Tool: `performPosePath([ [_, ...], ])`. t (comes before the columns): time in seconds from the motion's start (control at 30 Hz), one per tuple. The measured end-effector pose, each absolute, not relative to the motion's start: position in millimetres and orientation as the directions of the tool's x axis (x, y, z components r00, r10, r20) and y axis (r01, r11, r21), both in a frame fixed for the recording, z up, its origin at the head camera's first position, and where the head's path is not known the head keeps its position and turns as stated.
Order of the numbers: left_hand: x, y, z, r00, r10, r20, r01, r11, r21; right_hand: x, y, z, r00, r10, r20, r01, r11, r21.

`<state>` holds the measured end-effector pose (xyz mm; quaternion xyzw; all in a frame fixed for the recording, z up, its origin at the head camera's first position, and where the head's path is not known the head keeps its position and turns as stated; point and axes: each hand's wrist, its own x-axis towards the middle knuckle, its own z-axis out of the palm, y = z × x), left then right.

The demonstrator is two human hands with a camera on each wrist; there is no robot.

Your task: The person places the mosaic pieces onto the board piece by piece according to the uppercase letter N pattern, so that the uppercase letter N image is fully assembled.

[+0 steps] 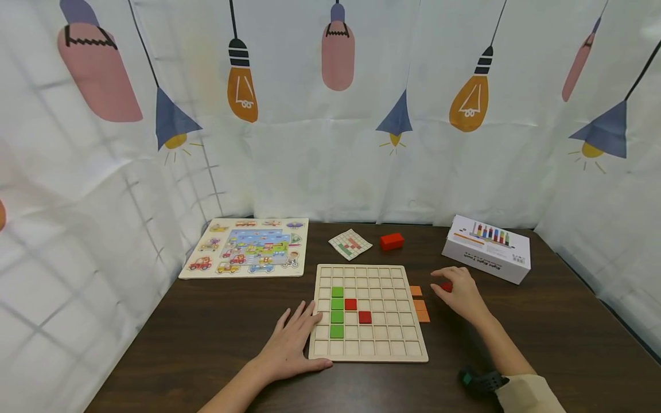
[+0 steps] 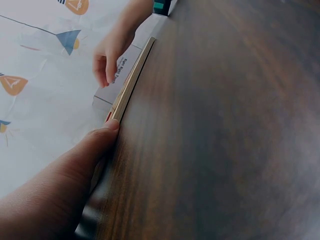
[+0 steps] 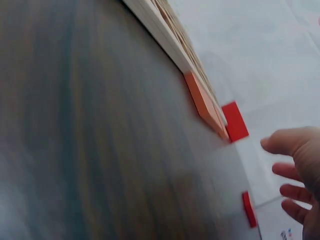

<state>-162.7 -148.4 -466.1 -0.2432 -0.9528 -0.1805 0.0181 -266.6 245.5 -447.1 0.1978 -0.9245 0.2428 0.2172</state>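
My left hand (image 1: 289, 347) lies spread at the near left corner of a pale wooden grid board (image 1: 379, 349). Its fingertips rest on the left edge, and the thumb touches the front edge. A column of green tiles (image 1: 337, 316) sits in the board's cells, with one red tile (image 1: 350, 304) beside it and another red tile (image 1: 365, 317) diagonally nearer. To the right of the board, my right hand (image 1: 462, 295) hovers with thumb and fingers apart. Below it, a loose red tile (image 3: 249, 209) lies on the table, apart from the fingers in the right wrist view.
Orange tiles (image 1: 420, 310) lie along the board's right edge. Behind the board are a small pattern card (image 1: 341, 244) and a red block (image 1: 392, 241). A picture puzzle board (image 1: 206, 252) lies back left; a white box (image 1: 485, 261) stands back right, near the right hand.
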Motion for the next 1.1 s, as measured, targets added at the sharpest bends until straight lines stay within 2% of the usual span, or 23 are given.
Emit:
performPosePath([
  [0.13, -162.6, -148.4, -466.3, -0.88, 0.458, 0.129, 0.473, 0.815, 0.334, -268.5, 257.8, -450.3, -0.868, -0.19, 0.458, -0.382, 0.846, -0.373],
  [0.5, -161.9, -148.5, -466.5, -0.878, 0.459, 0.137, 0.477, 0.812, 0.336, -267.7, 270.2, -454.1, -0.912, -0.143, 0.385, -0.291, 0.887, -0.358],
  [1.1, -162.7, -148.6, -465.9, -0.876, 0.464, 0.134, 0.48, 0.812, 0.332, -266.1, 269.8, -455.2, -0.929, -0.141, 0.343, -0.272, 0.887, -0.373],
])
